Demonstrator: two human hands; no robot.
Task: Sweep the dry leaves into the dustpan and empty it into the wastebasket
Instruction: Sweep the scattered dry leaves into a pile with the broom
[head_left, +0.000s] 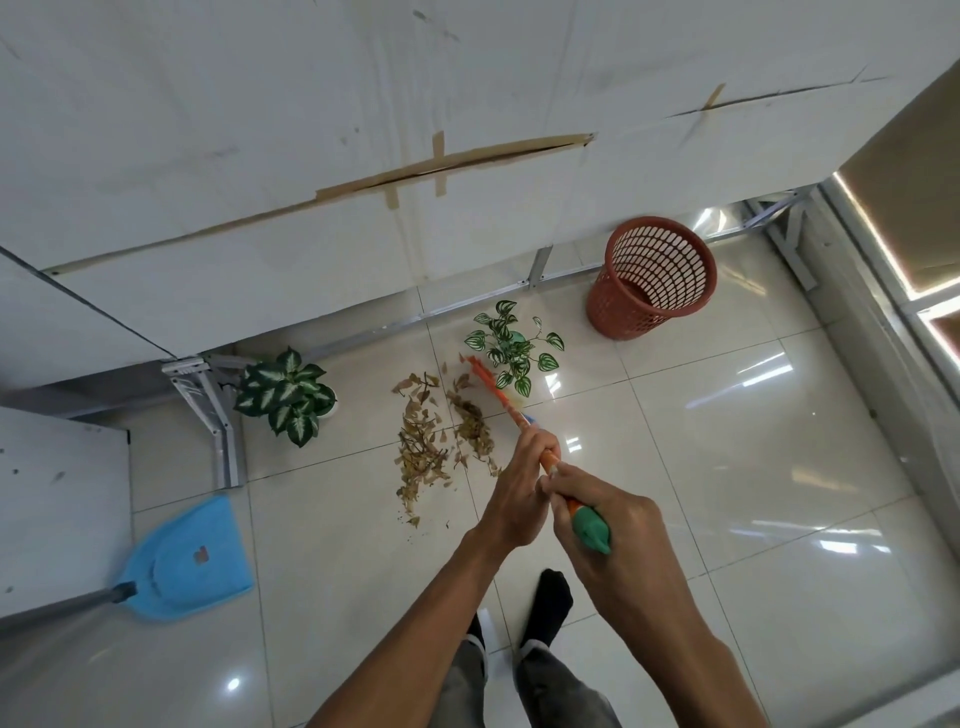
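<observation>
Blue dustpan, red-brown latticed wastebasket

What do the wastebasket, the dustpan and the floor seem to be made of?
The wastebasket looks like reddish-brown moulded plastic: its wall is a regular lattice of slots. The dustpan looks like light blue plastic, smooth and fairly matte, in one moulded piece. The floor seems to be glazed tile, perhaps ceramic: pale squares with thin joints and sharp, mirror-like reflections of lights.
</observation>
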